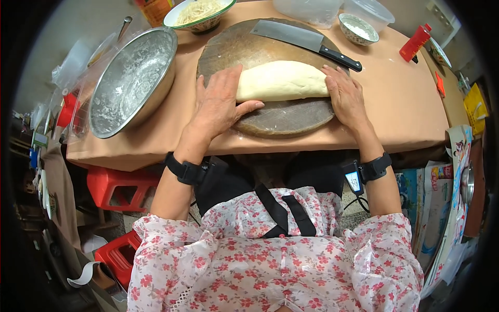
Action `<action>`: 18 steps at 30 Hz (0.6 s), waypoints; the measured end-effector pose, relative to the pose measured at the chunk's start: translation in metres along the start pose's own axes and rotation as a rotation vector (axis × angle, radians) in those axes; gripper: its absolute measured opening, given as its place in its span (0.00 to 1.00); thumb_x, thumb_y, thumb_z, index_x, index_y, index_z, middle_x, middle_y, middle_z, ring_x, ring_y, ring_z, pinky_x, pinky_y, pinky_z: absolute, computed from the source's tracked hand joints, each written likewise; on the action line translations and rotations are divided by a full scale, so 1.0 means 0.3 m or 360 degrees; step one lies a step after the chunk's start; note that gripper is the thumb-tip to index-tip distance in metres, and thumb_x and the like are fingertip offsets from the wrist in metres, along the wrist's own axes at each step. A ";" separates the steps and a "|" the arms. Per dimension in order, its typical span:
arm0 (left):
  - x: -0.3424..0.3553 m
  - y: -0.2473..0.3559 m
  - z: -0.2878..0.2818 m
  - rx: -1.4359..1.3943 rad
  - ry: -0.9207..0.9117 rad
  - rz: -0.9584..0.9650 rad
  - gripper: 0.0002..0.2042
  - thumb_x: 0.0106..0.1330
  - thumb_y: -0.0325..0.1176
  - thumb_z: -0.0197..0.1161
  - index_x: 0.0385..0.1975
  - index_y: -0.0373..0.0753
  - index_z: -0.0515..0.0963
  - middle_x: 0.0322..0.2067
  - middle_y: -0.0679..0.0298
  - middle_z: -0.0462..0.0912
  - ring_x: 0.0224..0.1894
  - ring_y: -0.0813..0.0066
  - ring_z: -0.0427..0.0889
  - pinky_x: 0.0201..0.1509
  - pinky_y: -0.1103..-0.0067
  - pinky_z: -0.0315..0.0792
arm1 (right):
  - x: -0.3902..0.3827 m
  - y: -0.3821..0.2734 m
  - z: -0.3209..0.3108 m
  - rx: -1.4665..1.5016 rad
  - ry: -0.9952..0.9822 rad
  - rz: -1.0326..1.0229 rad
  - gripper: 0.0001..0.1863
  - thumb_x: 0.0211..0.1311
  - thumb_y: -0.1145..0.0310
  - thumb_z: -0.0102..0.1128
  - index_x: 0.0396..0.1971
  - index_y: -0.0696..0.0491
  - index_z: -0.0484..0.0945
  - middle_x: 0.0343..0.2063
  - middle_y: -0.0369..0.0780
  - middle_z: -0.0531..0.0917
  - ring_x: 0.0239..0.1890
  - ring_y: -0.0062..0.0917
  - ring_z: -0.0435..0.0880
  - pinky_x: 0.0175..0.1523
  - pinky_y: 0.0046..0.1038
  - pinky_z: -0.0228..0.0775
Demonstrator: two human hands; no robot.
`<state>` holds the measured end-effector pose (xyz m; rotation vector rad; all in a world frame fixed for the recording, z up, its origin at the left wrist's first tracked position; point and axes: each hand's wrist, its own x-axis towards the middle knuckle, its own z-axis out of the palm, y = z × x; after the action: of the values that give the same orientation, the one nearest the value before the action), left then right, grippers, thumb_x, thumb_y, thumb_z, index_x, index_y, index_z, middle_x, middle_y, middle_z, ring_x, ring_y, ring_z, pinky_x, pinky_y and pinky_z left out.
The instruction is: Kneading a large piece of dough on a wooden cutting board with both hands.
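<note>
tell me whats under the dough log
The dough log lies on a round wooden board dusted with flour. The left hand and right hand cover its two ends, so those ends are hidden.

On the worktop (395, 104), covered in a tan cloth, we see a large steel mixing bowl (132, 78) dusted with flour, tilted at the left edge. Behind it we see a patterned bowl (198, 13) of pale shredded strands. A cleaver (304, 40) with a black handle lies flat at the far edge of the round board. Further right we find a small patterned bowl (358, 28) holding white powder, with a clear plastic tub (370, 11) just behind it, and a red bottle (415, 42) lying tilted near the right end. Below the worktop, on the left, we see two red plastic stools (118, 187).
</note>
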<state>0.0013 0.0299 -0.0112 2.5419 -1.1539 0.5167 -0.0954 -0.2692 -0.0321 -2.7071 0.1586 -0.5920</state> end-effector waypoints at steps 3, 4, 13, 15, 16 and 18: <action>0.013 0.060 0.019 0.0034 0.0082 -0.0016 0.39 0.59 0.58 0.64 0.66 0.42 0.62 0.60 0.54 0.71 0.63 0.55 0.68 0.64 0.51 0.58 | 0.002 -0.039 0.002 -0.0069 0.0039 -0.0008 0.26 0.76 0.48 0.38 0.62 0.46 0.72 0.63 0.38 0.74 0.69 0.38 0.65 0.69 0.49 0.49; 0.026 0.093 0.021 0.0056 0.0115 0.0049 0.38 0.60 0.57 0.64 0.66 0.42 0.62 0.61 0.55 0.70 0.64 0.56 0.68 0.64 0.51 0.57 | 0.004 -0.063 0.002 -0.0098 0.0070 -0.0036 0.25 0.75 0.49 0.39 0.63 0.46 0.71 0.63 0.40 0.74 0.69 0.38 0.65 0.69 0.50 0.50; 0.096 0.123 0.084 -0.0063 0.0338 0.0240 0.32 0.59 0.48 0.67 0.61 0.40 0.69 0.58 0.57 0.74 0.60 0.60 0.72 0.61 0.56 0.64 | 0.044 -0.277 0.068 -0.0116 0.0314 -0.0591 0.28 0.69 0.52 0.51 0.64 0.50 0.68 0.61 0.43 0.74 0.64 0.37 0.70 0.65 0.45 0.56; 0.083 0.097 0.070 -0.0099 0.0304 0.0218 0.34 0.58 0.50 0.68 0.62 0.40 0.68 0.57 0.57 0.75 0.60 0.60 0.73 0.61 0.58 0.64 | 0.043 -0.254 0.052 -0.0094 0.0277 -0.0549 0.28 0.69 0.52 0.51 0.64 0.50 0.67 0.61 0.43 0.74 0.64 0.37 0.70 0.65 0.44 0.57; 0.075 0.083 0.060 -0.0134 0.0276 0.0199 0.35 0.58 0.52 0.68 0.62 0.40 0.68 0.57 0.57 0.75 0.60 0.60 0.73 0.62 0.61 0.64 | 0.041 -0.236 0.040 -0.0076 0.0246 -0.0510 0.29 0.70 0.51 0.50 0.65 0.50 0.67 0.60 0.43 0.74 0.63 0.36 0.71 0.64 0.44 0.57; 0.048 0.042 0.041 -0.0100 0.0236 0.0166 0.36 0.57 0.53 0.68 0.62 0.39 0.68 0.56 0.57 0.76 0.60 0.60 0.74 0.62 0.62 0.64 | 0.037 -0.194 0.019 -0.0062 0.0163 -0.0420 0.29 0.70 0.51 0.50 0.65 0.50 0.66 0.60 0.43 0.74 0.63 0.36 0.71 0.64 0.43 0.58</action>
<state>0.0029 0.0076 -0.0144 2.3562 -1.2327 0.6715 -0.0812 -0.2155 -0.0109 -2.7574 -0.1659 -0.8108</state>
